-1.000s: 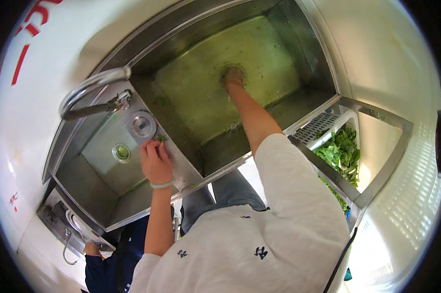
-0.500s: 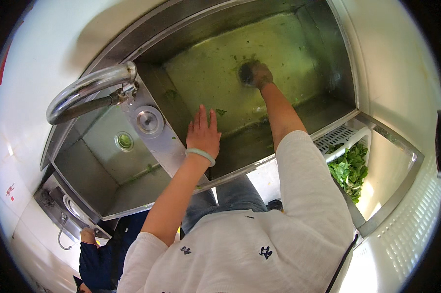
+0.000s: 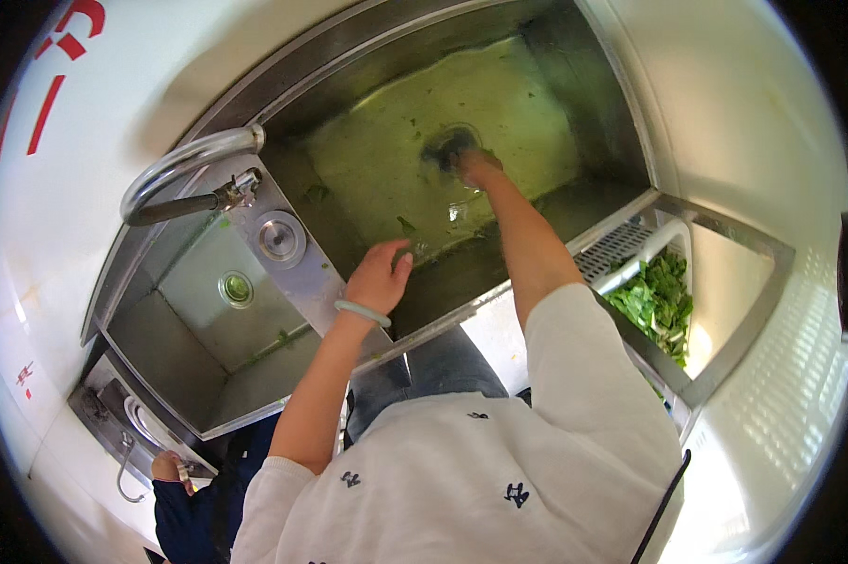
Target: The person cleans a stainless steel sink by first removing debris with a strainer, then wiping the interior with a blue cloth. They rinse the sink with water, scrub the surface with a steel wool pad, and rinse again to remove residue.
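Note:
Greenish, murky water with leaf bits stands in the large metal sink basin. My right hand reaches down to the dark round drain at its bottom. Its fingertips blur into the water beside the drain, so I cannot tell how they are bent or whether they hold anything. My left hand, with a pale bangle at the wrist, is over the basin's near left side. Its fingers are loosely bent, the thumb stands apart, and nothing is in it. A loose green leaf floats just beyond it.
Left of the divider lies a smaller basin, with a round metal strainer lid and a curved faucet along the divider. At right, a white basket holds leafy greens. Another person's hand shows at lower left.
My view has shifted a little. My left hand has drawn back toward me and its outstretched fingers have bent. My right hand stays by the drain, and the water around it now ripples.

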Demonstrator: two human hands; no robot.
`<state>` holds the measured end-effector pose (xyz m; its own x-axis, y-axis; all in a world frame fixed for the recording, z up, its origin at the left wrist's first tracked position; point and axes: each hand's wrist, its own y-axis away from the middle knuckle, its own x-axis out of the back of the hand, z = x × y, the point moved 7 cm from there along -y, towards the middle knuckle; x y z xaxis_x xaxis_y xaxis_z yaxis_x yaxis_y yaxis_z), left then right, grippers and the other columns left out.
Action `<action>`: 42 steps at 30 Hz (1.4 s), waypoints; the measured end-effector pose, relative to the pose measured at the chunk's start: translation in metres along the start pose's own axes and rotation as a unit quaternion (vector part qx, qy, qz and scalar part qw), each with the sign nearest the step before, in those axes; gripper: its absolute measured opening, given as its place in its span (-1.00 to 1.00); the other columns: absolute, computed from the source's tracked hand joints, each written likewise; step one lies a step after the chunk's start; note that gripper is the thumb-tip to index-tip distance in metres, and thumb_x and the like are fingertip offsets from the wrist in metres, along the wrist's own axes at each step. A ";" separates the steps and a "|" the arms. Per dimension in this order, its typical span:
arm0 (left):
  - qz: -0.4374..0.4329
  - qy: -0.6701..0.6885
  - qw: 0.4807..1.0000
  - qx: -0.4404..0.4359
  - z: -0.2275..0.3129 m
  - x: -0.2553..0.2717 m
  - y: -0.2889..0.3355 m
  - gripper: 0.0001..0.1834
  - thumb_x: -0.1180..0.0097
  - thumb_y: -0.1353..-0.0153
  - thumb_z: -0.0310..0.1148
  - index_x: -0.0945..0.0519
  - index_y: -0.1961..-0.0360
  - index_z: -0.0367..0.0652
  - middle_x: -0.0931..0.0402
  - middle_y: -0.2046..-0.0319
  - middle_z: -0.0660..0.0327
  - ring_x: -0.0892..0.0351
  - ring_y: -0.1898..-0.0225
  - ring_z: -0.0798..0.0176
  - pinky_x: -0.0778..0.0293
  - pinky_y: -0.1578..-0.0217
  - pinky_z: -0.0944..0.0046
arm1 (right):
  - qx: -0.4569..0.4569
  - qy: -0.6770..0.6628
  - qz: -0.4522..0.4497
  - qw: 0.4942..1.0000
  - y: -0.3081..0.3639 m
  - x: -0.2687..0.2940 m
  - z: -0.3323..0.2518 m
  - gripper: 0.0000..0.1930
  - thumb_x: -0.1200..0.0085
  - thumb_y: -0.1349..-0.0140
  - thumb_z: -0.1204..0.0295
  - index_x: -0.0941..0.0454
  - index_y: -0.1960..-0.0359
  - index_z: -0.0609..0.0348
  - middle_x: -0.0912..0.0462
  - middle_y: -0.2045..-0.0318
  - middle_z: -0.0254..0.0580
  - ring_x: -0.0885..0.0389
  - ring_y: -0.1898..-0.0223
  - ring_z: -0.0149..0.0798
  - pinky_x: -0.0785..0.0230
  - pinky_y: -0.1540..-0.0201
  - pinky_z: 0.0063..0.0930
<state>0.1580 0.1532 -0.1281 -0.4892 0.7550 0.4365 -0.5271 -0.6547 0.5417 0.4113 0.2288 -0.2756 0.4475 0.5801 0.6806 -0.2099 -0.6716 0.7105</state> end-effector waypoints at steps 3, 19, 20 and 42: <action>-0.014 0.082 0.996 0.033 -0.005 0.003 -0.005 -0.55 0.05 -0.27 -0.19 -0.40 -0.10 -0.24 -0.41 -0.06 -0.07 -0.43 -0.07 -0.04 -0.35 -0.05 0.10 | 0.062 -0.121 0.064 0.989 0.051 0.043 -0.006 -0.62 -0.04 -0.14 0.11 -0.53 0.50 0.26 -0.57 0.46 -0.07 -0.53 0.40 -0.12 -0.36 0.29 -0.25; -0.099 0.560 0.820 0.056 0.125 0.054 0.001 -0.29 -0.22 -0.09 0.05 -0.29 -0.14 -0.15 -0.35 -0.06 0.14 -0.41 -0.04 0.17 -0.42 -0.02 0.11 | 0.196 -0.773 0.105 0.594 0.235 0.112 -0.071 -0.79 -0.12 -0.16 0.38 -0.35 0.26 0.09 -0.45 0.35 -0.34 -0.41 0.31 -0.45 -0.27 0.27 -0.55; -0.067 0.448 0.892 -0.011 0.126 0.057 0.001 -0.28 -0.27 -0.04 0.02 -0.31 -0.11 -0.18 -0.38 -0.03 0.15 -0.43 0.01 0.21 -0.43 0.01 0.15 | 0.188 -0.764 0.147 0.600 0.236 0.110 -0.070 -0.79 -0.10 -0.18 0.37 -0.34 0.25 0.10 -0.45 0.33 -0.31 -0.41 0.31 -0.42 -0.28 0.26 -0.53; 0.041 0.048 0.984 -0.166 0.089 0.042 -0.047 -0.09 -0.42 0.22 -0.18 -0.24 -0.17 -0.21 -0.34 -0.07 -0.06 -0.39 -0.08 -0.02 -0.34 -0.07 0.13 | -0.022 -0.338 0.491 0.802 0.249 0.063 0.061 -0.73 0.01 -0.25 0.33 -0.26 0.22 0.28 -0.48 0.39 0.15 -0.50 0.35 0.11 -0.33 0.30 -0.06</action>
<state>0.2238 0.2187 -0.0710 -0.5943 0.7031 0.3904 -0.6739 -0.7003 0.2353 0.4402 0.0695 -0.0664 0.4137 -0.6119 0.6741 -0.7738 -0.6264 -0.0938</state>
